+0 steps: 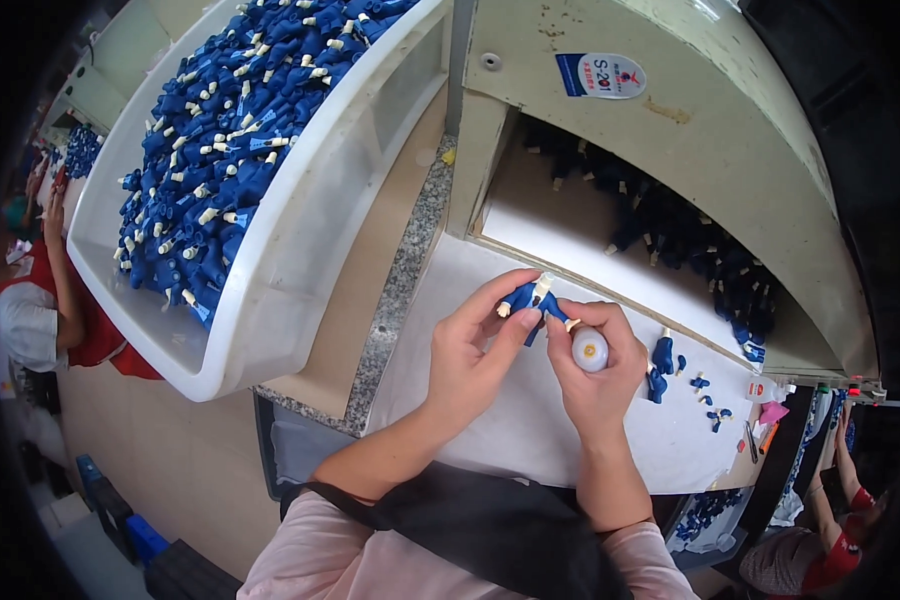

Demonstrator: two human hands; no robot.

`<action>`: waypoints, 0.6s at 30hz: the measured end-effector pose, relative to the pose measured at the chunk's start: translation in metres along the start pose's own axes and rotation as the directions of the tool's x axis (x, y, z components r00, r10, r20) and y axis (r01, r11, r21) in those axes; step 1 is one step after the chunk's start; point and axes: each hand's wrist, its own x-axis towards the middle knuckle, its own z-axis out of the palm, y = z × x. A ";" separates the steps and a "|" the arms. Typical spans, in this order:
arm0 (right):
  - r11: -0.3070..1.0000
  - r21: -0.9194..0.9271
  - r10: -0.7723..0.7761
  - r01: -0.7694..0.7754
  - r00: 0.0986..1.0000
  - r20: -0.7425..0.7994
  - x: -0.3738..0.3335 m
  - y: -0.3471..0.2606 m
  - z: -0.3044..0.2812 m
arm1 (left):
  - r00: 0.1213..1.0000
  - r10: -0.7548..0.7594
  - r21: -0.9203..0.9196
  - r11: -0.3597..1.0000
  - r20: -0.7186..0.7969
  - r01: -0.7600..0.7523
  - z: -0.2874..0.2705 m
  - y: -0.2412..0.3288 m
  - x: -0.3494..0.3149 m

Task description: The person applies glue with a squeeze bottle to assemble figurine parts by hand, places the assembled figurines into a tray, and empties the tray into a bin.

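Over the white-covered worktop, my left hand (467, 358) is closed on a small blue toy figure body (544, 300) with cream-coloured neck and hands. Pressed against the same body from the other side are the fingertips of my right hand (598, 388). That hand also grips a rounded whitish object (591, 349), which has a yellowish spot at the centre of its end; whether it is a bottle or a tool handle I cannot tell. Loose blue toy parts (661, 356) lie on the worktop to the right of my hands.
A big white bin (270, 300) heaped with blue toy parts (240, 140) stands at the left. Ahead is a pale cabinet (670, 150), more blue parts inside its opening. A clear bottle (767, 391) and a pink piece (773, 414) lie far right. Other people work at both sides.
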 end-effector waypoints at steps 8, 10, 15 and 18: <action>0.990 0.104 0.095 -0.097 0.995 0.029 -0.002 -0.004 0.000 | 1.000 -0.004 -0.038 0.999 -0.024 0.003 -0.001 -0.001 -0.002; 0.996 0.065 0.056 -0.056 0.998 0.006 -0.002 -0.005 0.000 | 1.000 -0.004 -0.047 0.999 -0.027 0.002 -0.001 -0.001 -0.002; 0.995 0.045 0.089 -0.089 0.996 0.002 0.000 -0.001 0.001 | 0.999 -0.036 -0.023 0.999 -0.022 0.035 -0.001 -0.003 -0.001; 0.990 0.078 0.119 -0.120 0.993 0.007 -0.001 0.000 0.003 | 0.999 0.013 0.027 1.000 -0.043 -0.012 0.000 -0.006 -0.003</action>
